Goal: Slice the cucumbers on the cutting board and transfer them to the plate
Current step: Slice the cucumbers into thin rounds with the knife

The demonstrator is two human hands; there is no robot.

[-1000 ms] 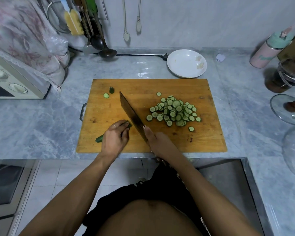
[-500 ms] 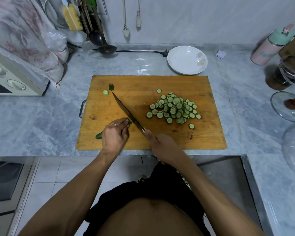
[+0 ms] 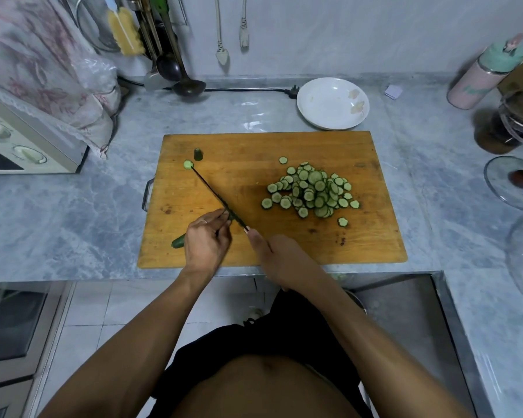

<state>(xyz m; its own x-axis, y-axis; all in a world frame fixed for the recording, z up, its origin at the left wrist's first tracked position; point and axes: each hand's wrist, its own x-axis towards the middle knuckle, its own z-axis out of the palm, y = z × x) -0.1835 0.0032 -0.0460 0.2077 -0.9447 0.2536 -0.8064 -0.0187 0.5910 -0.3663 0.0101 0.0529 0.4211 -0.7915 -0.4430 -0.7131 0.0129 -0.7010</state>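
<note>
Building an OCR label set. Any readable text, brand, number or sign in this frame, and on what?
None readable.
Pink bottle: pale green marks, too blurred to tell text from picture.
Microwave: two dials, no legible markings.
White plate: flower print only.
Cutting board: no lettering.

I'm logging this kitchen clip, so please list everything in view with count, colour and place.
cutting board: one, wooden, counter centre
cucumber slices: a pile, green, board right
cucumber: one, dark green, under left hand
cucumber end: one, green, board far left
knife: one, dark, across the cucumber
plate: one, white, behind the board
ladle: one, dark, by the wall
left hand: holds cucumber
right hand: grips knife
</note>
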